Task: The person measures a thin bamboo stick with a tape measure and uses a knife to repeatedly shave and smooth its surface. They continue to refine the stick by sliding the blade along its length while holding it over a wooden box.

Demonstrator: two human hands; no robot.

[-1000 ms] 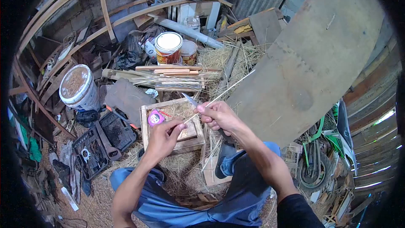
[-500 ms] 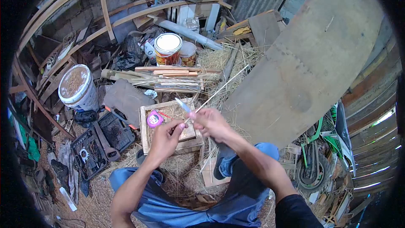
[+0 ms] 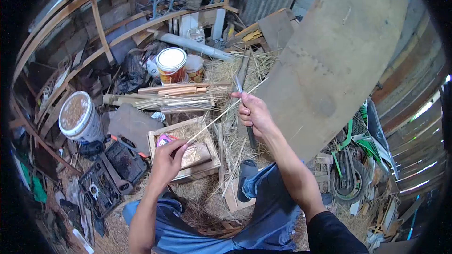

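My left hand (image 3: pixel 169 156) pinches the near end of a thin, pale bamboo strip (image 3: pixel 212 123) above a wooden box. The strip slants up and right toward my right hand (image 3: pixel 254 111). That hand is wrapped round the dark handle of a knife (image 3: pixel 238 86), whose blade points up and away from me. The strip passes at the knife and my right fingers; whether the blade touches it I cannot make out. Below my left hand, a pink tape measure (image 3: pixel 164 140) sits partly hidden in the wooden box (image 3: pixel 207 165).
Split sticks (image 3: pixel 174 103) lie on a low stand behind the box. Paint buckets (image 3: pixel 171 61) are at the back, a white bucket (image 3: pixel 77 117) at left. An open tool case (image 3: pixel 101 186) lies left; a large board (image 3: pixel 325 80) leans at right.
My right hand, with the knife, has moved up and away along the strip. My left hand has shifted slightly left and down, so the hands are farther apart. The view has shifted a little.
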